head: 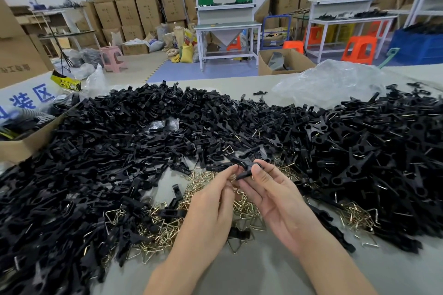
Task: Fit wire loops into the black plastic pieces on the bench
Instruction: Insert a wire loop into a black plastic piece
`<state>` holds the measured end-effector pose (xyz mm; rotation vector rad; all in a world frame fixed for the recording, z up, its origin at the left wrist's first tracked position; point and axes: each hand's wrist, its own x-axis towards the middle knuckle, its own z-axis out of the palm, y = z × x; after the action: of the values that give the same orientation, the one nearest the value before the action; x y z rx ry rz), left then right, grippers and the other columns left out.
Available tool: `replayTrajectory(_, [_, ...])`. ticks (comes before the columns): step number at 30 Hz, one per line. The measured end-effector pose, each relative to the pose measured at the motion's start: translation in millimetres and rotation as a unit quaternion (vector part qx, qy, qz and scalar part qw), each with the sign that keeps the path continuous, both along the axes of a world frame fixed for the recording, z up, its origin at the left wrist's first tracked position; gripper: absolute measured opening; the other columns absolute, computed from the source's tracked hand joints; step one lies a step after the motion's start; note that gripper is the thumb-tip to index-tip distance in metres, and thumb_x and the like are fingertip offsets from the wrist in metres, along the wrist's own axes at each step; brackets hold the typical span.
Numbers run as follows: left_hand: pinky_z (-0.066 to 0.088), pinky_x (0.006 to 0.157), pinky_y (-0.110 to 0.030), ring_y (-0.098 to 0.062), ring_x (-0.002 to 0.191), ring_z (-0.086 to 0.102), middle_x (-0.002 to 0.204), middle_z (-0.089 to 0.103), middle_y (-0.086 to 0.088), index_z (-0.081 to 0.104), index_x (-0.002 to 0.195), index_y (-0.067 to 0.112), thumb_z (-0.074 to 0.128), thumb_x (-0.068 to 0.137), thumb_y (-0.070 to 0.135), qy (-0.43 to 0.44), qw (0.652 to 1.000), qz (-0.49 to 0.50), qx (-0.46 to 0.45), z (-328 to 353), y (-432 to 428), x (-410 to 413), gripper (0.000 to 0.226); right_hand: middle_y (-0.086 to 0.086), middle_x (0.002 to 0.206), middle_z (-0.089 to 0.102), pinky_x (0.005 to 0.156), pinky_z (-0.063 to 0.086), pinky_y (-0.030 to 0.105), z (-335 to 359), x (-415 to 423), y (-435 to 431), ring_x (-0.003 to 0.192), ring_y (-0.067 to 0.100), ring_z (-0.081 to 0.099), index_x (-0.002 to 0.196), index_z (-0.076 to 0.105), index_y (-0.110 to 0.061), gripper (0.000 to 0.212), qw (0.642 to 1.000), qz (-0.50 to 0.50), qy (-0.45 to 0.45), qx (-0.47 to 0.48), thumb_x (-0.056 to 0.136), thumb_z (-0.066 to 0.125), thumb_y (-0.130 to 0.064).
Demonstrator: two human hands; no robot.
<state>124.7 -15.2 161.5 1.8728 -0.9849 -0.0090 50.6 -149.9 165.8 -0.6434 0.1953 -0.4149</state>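
Both hands meet over the bench's middle. My right hand (268,189) pinches a black plastic piece (244,167) between thumb and fingers. My left hand (213,196) pinches at the near end of that same piece; whether a wire loop sits between its fingertips is hidden. Under and around the hands lies a heap of brass-coloured wire loops (167,223). A wide mound of loose black plastic pieces (124,132) covers the bench on the left and back. On the right, a second pile of black pieces (374,151) shows wire glinting in many of them.
An open cardboard box (26,143) stands at the bench's left edge. A crumpled clear plastic bag (330,84) lies at the back right. Bare grey bench (239,270) shows between my forearms. Beyond the bench are work tables, stacked cartons and orange stools.
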Motion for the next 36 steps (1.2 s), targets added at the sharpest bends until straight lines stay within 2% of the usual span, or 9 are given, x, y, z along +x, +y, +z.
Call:
replayTrajectory(6, [0.048,0.071,-0.009,0.005,0.085,0.067,0.092,0.07,0.028,0.061,0.1,0.044,0.054,0.099,0.039,0.031,0.999,0.021,-0.005,1,0,4,0.009,0.024,0.107,0.073,0.076,0.062,0.028,0,0,0,0.095,0.028,0.075,0.114,0.06,-0.004,0.037,1.0,-0.004,0.006,-0.009,0.08,0.074,-0.008])
replayTrajectory(10, [0.048,0.077,-0.016,0.003,0.097,0.059,0.104,0.058,0.026,0.061,0.097,0.041,0.046,0.094,0.057,-0.074,0.996,0.032,0.045,2,4,7,0.022,0.024,0.107,0.073,0.075,0.062,0.029,-2,-1,-3,0.093,0.029,0.075,0.115,0.06,-0.005,0.042,1.0,-0.005,0.007,-0.017,0.077,0.077,-0.011])
replayTrajectory(13, [0.048,0.074,-0.018,0.002,0.093,0.057,0.101,0.054,0.023,0.061,0.095,0.039,0.048,0.096,0.053,-0.098,0.993,0.058,0.04,5,5,6,0.019,0.019,0.103,0.075,0.073,0.062,0.033,-3,1,-3,0.09,0.027,0.075,0.112,0.062,-0.007,0.043,0.999,-0.017,0.017,-0.041,0.074,0.08,-0.015])
replayTrajectory(17, [0.043,0.062,-0.011,0.001,0.066,0.056,0.078,0.065,0.016,0.067,0.083,0.032,0.062,0.096,0.035,0.084,0.99,0.091,-0.07,10,5,11,0.015,0.014,0.094,0.074,0.072,0.062,0.034,-5,4,-4,0.085,0.025,0.075,0.109,0.064,-0.007,0.042,0.992,-0.066,0.049,-0.099,0.07,0.081,-0.014])
replayTrajectory(20, [0.05,0.065,-0.018,-0.008,0.066,0.059,0.071,0.067,0.003,0.07,0.075,0.022,0.065,0.096,0.024,0.292,0.942,0.052,-0.159,19,3,13,0.021,0.012,0.093,0.073,0.075,0.061,0.029,-6,4,-3,0.085,0.025,0.075,0.109,0.064,-0.004,0.042,0.991,-0.061,0.043,-0.109,0.07,0.08,-0.009])
replayTrajectory(22, [0.052,0.065,-0.023,-0.011,0.069,0.06,0.077,0.068,-0.003,0.072,0.071,0.023,0.064,0.095,0.019,0.369,0.91,0.01,-0.19,22,0,10,0.025,0.015,0.099,0.073,0.076,0.061,0.028,-7,4,-1,0.086,0.026,0.075,0.103,0.069,-0.007,0.037,0.991,-0.051,0.04,-0.12,0.068,0.082,-0.009])
replayTrajectory(26, [0.048,0.067,-0.028,-0.01,0.065,0.057,0.077,0.067,0.0,0.071,0.066,0.028,0.063,0.095,0.018,0.388,0.902,0.003,-0.19,20,-4,6,0.032,0.011,0.105,0.075,0.08,0.06,0.027,-5,4,4,0.091,0.023,0.074,0.089,0.077,-0.024,0.028,0.986,-0.036,0.034,-0.16,0.065,0.09,-0.019])
replayTrajectory(32, [0.049,0.071,-0.029,-0.005,0.07,0.058,0.073,0.064,0.008,0.068,0.068,0.029,0.064,0.096,0.021,0.368,0.911,0.024,-0.182,18,-2,7,0.03,0.011,0.101,0.075,0.079,0.06,0.026,-4,4,3,0.091,0.023,0.075,0.086,0.077,-0.023,0.021,0.987,-0.051,0.026,-0.152,0.069,0.085,-0.014])
replayTrajectory(36, [0.049,0.07,-0.029,-0.005,0.068,0.057,0.072,0.064,0.007,0.068,0.07,0.028,0.064,0.095,0.02,0.375,0.909,0.031,-0.179,16,-5,5,0.027,0.01,0.107,0.076,0.082,0.059,0.027,-4,4,4,0.095,0.023,0.075,0.088,0.076,-0.026,0.043,0.981,-0.043,0.007,-0.188,0.054,0.1,-0.036])
